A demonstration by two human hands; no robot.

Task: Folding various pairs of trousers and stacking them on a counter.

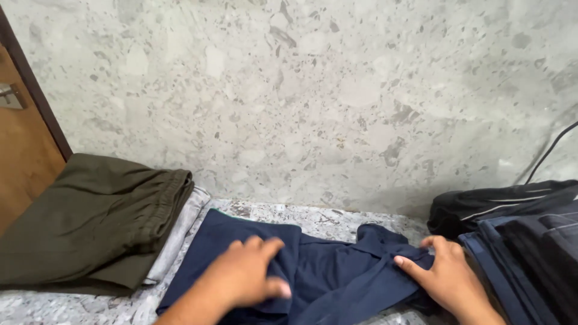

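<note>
At the left edge of the stone counter sit folded olive trousers on a grey cloth. Beside them, at the front edge, the navy garment lies long axis left to right. The left hand presses flat on its left half, fingers spread; the right hand presses its bunched right end, fingers apart. A dark clothes pile crowds the right edge.

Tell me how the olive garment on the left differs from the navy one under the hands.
The olive garment is neatly folded on a stack; the navy garment lies rumpled, only partly folded, on the stone counter. No hand touches the olive one; the left hand and right hand both press on the navy one. Both are plain, dark cloth.
</note>
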